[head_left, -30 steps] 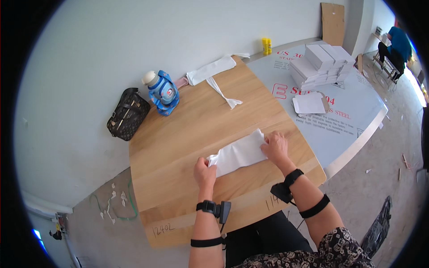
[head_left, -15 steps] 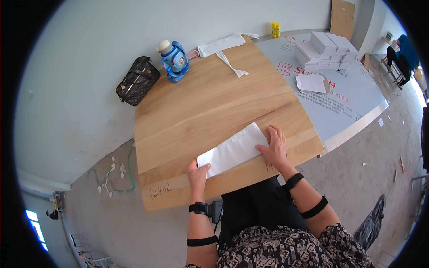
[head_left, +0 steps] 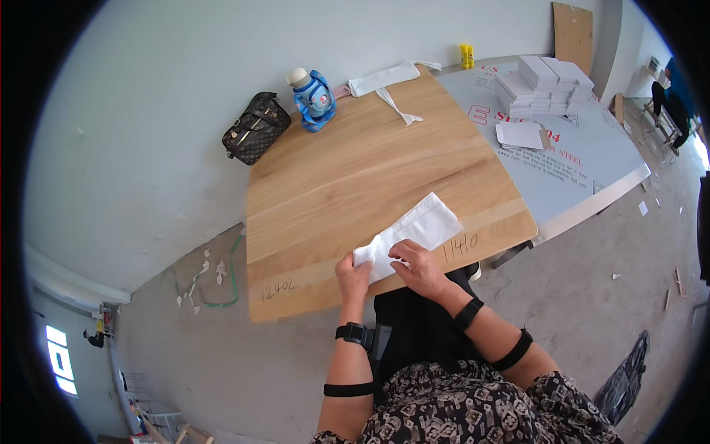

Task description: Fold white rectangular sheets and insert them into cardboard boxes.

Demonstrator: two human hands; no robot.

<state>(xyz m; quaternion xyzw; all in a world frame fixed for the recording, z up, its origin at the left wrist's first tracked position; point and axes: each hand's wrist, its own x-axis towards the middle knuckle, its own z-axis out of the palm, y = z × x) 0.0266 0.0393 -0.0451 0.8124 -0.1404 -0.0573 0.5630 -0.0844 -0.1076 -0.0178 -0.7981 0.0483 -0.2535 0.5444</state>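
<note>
A folded white cloth (head_left: 424,226) lies slantwise near the front edge of the wooden table (head_left: 355,170). My left hand (head_left: 353,280) is closed on its left end, the thumb on top. Over the near part of that same end, my right hand (head_left: 421,272) is bent, its fingertips curled together at the fabric. Exactly what those fingertips pinch is partly hidden. Slight creases show in the cloth between the hands, while its right end rests flat on the wood.
At the back stand a dark patterned handbag (head_left: 257,129), a blue bottle (head_left: 315,102) and a white strapped cloth (head_left: 384,79). To the right, a film-covered metal table (head_left: 569,189) bears stacked white boxes (head_left: 543,87) and two yellow tubes (head_left: 467,56). A person (head_left: 671,100) sits far right.
My right hand has left the cloth's right end and moved left, next to my left hand, its fingers curling in. The left end is now creased. The whole view has shifted slightly.
</note>
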